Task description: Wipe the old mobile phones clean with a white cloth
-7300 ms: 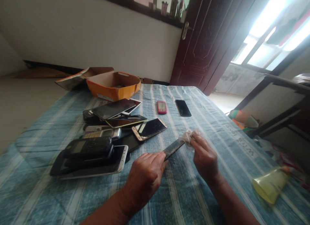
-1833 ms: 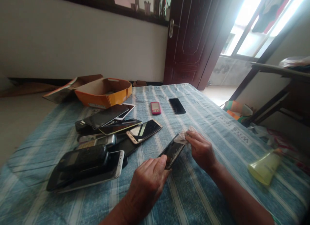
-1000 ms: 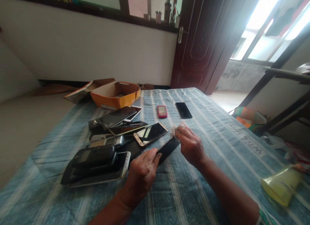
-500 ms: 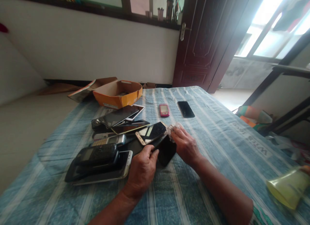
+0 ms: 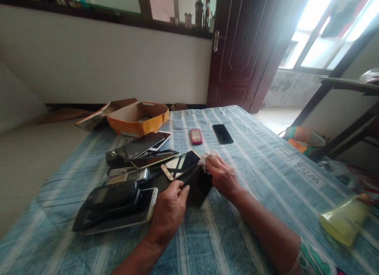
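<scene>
My left hand [image 5: 170,208] is closed, thumb and fingers pinching the near edge of a dark, flat device [image 5: 200,188], which looks like a black phone or tablet. My right hand [image 5: 222,175] is closed on a crumpled white tissue [image 5: 205,160], pressed against the device's far end. Just behind lies a gold-framed smartphone [image 5: 182,164] with a reflective screen. Left of my left hand, a chunky black handset [image 5: 112,194] rests on a large white-edged phone [image 5: 149,206]. A silver keypad phone [image 5: 139,175] lies beyond them.
A pink phone [image 5: 196,136] and a black smartphone [image 5: 223,134] lie farther back on the striped cloth [image 5: 260,180]. More phones [image 5: 140,145] are piled before an open orange box [image 5: 142,123]. A translucent yellow container [image 5: 340,221] stands at the right.
The view has shifted slightly, so the table and its things appear a little farther left. Both hands keep their grips on the dark device and the tissue.
</scene>
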`<state>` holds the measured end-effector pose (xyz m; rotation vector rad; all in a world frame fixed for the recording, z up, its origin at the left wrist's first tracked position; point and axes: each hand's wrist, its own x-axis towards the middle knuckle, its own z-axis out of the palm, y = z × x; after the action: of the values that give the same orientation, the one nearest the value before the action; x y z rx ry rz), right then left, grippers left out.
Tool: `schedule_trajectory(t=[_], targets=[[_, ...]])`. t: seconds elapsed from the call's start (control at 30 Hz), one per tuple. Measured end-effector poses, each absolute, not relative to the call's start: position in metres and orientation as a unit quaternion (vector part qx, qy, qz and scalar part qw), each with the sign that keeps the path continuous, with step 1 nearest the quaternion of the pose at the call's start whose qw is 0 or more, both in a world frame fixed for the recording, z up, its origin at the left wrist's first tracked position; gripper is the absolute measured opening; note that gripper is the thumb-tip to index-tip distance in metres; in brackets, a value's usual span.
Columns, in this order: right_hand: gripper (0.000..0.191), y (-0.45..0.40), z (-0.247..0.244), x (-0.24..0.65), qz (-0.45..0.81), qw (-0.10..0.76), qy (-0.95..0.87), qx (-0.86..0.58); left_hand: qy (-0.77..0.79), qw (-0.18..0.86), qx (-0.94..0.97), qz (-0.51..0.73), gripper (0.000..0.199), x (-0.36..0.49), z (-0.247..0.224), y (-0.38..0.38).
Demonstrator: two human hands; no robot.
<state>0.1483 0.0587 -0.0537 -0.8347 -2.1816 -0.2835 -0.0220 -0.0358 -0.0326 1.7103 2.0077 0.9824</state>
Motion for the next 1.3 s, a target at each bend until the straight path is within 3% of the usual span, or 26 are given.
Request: schedule_trajectory(t=[0.3,0.57,0.83,0.97,1.1,1.3], targets=[[0.022,0.022,-0.042,0.126,-0.112,0.379,-0.887,-0.237,0.678,0.186,0.605,0.375,0.024,-0.022,-0.03,-0.034],[0.03,0.064,-0.052,0.143,-0.103,0.36,-0.859,-0.348,0.688,0.199,0.591,0.372,0.026,-0.024,-0.035,-0.035],[0.027,0.033,-0.044,0.129,-0.119,0.367,-0.881,-0.275,0.678,0.216,0.596,0.372,0.026,-0.025,-0.035,-0.034],[0.028,0.042,-0.041,0.135,-0.107,0.369,-0.87,-0.309,0.668,0.221,0.6,0.381,0.027,-0.026,-0.035,-0.033],[0.034,0.069,-0.041,0.155,0.005,0.401,-0.813,-0.422,0.655,0.177,0.622,0.391,0.024,-0.026,-0.032,-0.033],[0.027,0.084,-0.032,0.179,0.363,0.455,-0.627,-0.518,0.629,0.139,0.65,0.402,0.021,-0.027,-0.028,-0.031]])
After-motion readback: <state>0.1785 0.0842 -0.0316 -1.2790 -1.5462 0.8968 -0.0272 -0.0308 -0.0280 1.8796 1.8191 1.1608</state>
